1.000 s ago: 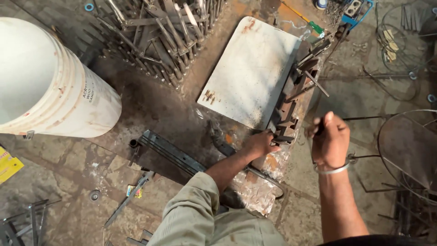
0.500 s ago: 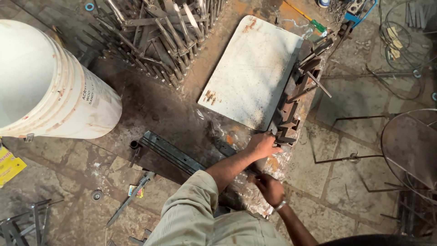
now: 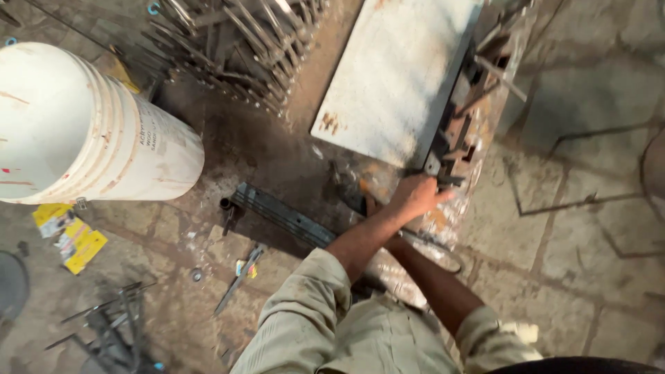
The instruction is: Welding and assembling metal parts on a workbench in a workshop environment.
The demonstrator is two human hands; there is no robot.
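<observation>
- A stone-tiled floor, dusty and stained, fills the whole view from above.
- A big white plastic bucket lies on its side at the left, well apart from the hands.
- A flat pale metal sheet, spotted with rust, lies at top centre; its right edge runs alongside the jig.
- A stack of grey metal rods welded into frames sits at the top, between the bucket and the sheet.
- A rusty metal jig of short bars and brackets stands on a slab just right of the sheet; this is the piece being worked on, and its near end lies under the left hand.
- A dark flat steel bar lies on the floor left of the arms.
- 1 bent wire outline lies on the tiles at the right.
- The left hand rests on the near end of the jig, fingers curled down over a bracket and touching it; whether they truly clamp it I cannot tell.
- The right hand is hidden beneath the left forearm; only its forearm shows, so its grip cannot be told.
- Yellow paper scraps lie below the bucket.
</observation>
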